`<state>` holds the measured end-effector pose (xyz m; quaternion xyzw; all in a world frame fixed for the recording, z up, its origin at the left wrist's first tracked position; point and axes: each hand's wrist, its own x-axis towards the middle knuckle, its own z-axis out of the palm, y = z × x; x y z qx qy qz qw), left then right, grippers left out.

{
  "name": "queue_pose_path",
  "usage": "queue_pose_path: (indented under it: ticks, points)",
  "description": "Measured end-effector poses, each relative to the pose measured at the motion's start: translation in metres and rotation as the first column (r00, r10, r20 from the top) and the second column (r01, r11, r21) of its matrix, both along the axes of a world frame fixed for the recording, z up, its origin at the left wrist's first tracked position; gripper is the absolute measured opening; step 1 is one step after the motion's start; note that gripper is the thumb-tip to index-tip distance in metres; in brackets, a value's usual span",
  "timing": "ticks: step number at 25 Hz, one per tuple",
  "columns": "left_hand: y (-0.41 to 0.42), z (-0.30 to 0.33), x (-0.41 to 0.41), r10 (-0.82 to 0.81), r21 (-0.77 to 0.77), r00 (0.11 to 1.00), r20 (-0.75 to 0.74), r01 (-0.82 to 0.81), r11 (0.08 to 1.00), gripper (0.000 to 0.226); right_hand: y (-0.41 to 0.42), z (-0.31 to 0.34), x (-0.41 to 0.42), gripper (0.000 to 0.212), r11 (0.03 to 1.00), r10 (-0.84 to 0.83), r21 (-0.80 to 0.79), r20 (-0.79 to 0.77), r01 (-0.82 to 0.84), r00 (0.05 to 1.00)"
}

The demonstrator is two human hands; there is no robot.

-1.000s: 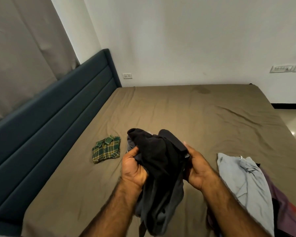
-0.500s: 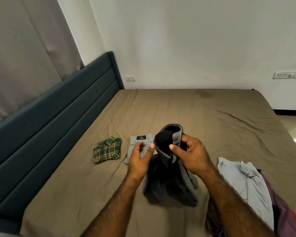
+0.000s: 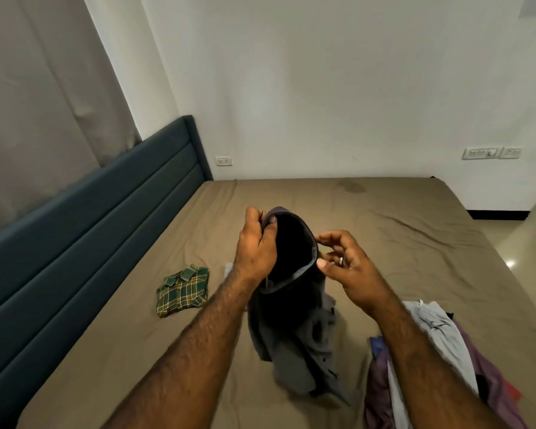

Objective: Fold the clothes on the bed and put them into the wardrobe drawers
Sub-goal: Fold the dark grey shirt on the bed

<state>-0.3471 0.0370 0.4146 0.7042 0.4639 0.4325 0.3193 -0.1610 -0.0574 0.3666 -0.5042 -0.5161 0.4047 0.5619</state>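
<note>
I hold a dark grey garment (image 3: 294, 332) up over the brown bed (image 3: 384, 230), its waistband opening facing me. My left hand (image 3: 256, 246) grips the band's left edge. My right hand (image 3: 344, 267) pinches the band's right edge with thumb and fingers. The garment's lower part hangs down and rests crumpled on the sheet. A folded green plaid shirt (image 3: 183, 289) lies on the bed to the left. A folded light grey piece (image 3: 228, 269) shows only as a sliver behind my left wrist.
A heap of unfolded clothes (image 3: 440, 351), light grey and purple, lies at the bed's right near corner. A dark blue padded headboard (image 3: 75, 243) runs along the left. White wall with sockets (image 3: 223, 161) is behind; tiled floor (image 3: 520, 243) is at the right.
Both hands lifted the dark garment higher and spread its waistband open. My left hand took hold of the band. The view tilted upward.
</note>
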Motion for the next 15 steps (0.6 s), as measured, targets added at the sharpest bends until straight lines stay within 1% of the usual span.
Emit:
queue_pose_path:
  ticks: [1,2,3,4,5,6,7,8,9,10,11,12,13,15]
  points:
    - [0.003,0.008,-0.001,-0.024,0.008,1.000,0.002,0.024,1.000,0.021,0.002,-0.007,0.002,0.059,0.996,0.080,-0.036,-0.006,-0.080,0.997]
    - [0.008,0.016,-0.004,-0.046,0.009,0.999,0.019,0.045,0.999,0.020,0.003,-0.012,0.000,0.074,0.992,0.094,-0.093,0.080,-0.086,0.992]
    - [0.014,0.024,-0.007,-0.062,-0.004,0.997,0.048,0.062,0.998,0.019,0.009,-0.018,-0.004,0.078,0.990,0.061,-0.136,0.199,-0.034,0.978]
    - [0.022,0.033,-0.010,-0.083,-0.025,0.994,0.070,0.085,0.996,0.016,0.016,-0.021,-0.008,0.070,0.989,-0.006,-0.139,0.324,0.054,0.946]
    - [0.031,0.041,-0.013,-0.113,-0.054,0.990,0.089,0.118,0.992,0.015,0.024,-0.022,-0.010,0.055,0.981,-0.087,-0.125,0.402,0.149,0.912]
    - [0.036,0.050,-0.017,-0.144,-0.084,0.984,0.100,0.153,0.985,0.017,0.029,-0.019,-0.013,0.045,0.971,-0.151,-0.111,0.410,0.213,0.899]
    - [0.039,0.059,-0.024,-0.171,-0.107,0.979,0.107,0.182,0.977,0.026,0.033,-0.011,-0.019,0.047,0.970,-0.177,-0.088,0.387,0.227,0.905]
    - [0.041,0.066,-0.027,-0.192,-0.127,0.974,0.117,0.206,0.970,0.039,0.038,-0.006,-0.021,0.055,0.975,-0.167,-0.072,0.379,0.209,0.910]
    - [0.043,0.073,-0.034,-0.212,-0.114,0.970,0.120,0.225,0.968,0.046,0.042,0.002,-0.028,0.060,0.985,-0.123,-0.063,0.397,0.161,0.909]
    - [0.042,0.083,-0.042,-0.239,-0.070,0.965,0.106,0.247,0.966,0.044,0.047,0.009,-0.038,0.055,0.992,-0.077,-0.054,0.438,0.112,0.896]
    - [0.043,0.092,-0.046,-0.269,-0.025,0.960,0.084,0.272,0.962,0.036,0.051,0.014,-0.044,0.039,0.994,-0.082,-0.026,0.458,0.105,0.885]
    - [0.042,0.103,-0.051,-0.257,0.024,0.965,0.058,0.256,0.966,0.028,0.053,0.019,-0.051,0.020,0.988,-0.141,0.014,0.454,0.151,0.880]
    - [0.043,0.117,-0.067,-0.201,0.088,0.980,0.001,0.200,0.976,0.022,0.056,0.030,-0.061,0.012,0.971,-0.239,0.081,0.439,0.227,0.866]
    - [0.052,0.132,-0.095,0.005,0.165,0.988,-0.155,0.020,0.986,0.019,0.058,0.054,-0.058,0.022,0.882,-0.468,0.237,0.343,0.407,0.814]
